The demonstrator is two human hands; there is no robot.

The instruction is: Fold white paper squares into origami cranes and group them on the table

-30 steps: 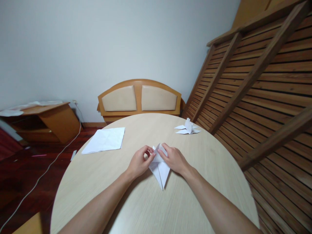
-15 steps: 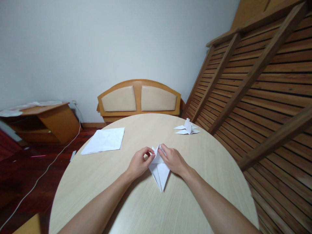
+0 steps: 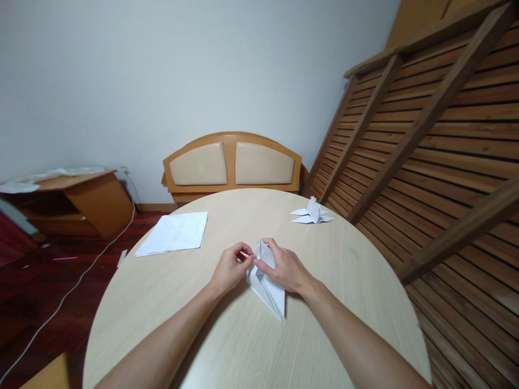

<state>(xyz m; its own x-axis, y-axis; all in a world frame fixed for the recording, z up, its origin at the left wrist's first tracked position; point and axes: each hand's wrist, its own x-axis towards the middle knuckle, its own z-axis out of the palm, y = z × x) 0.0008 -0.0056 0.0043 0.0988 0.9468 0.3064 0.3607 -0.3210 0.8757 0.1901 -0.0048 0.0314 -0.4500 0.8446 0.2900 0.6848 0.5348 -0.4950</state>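
A piece of folded white paper (image 3: 272, 294) is between my hands at the middle of the round table, its long point toward me. My left hand (image 3: 232, 267) pinches the paper's left edge between thumb and index finger. From the right, my right hand (image 3: 286, 266) grips it, thumb lying across the front and fingers along the upper right side. Fingers cover part of the upper folds. Farther off at the right stands a finished folded-paper figure (image 3: 313, 212) with pointed flaps.
A stack of white paper sheets (image 3: 174, 233) lies on the left of the table (image 3: 227, 346). Beyond the table stands a headboard (image 3: 231, 162). A slatted wooden frame (image 3: 425, 135) leans at the right. A low cabinet (image 3: 89, 202) and a white cable (image 3: 77, 286) are at the left.
The folded paper has turned, so its lower point has swung to the right. My right thumb has moved down and left across the paper. My left hand has barely shifted.
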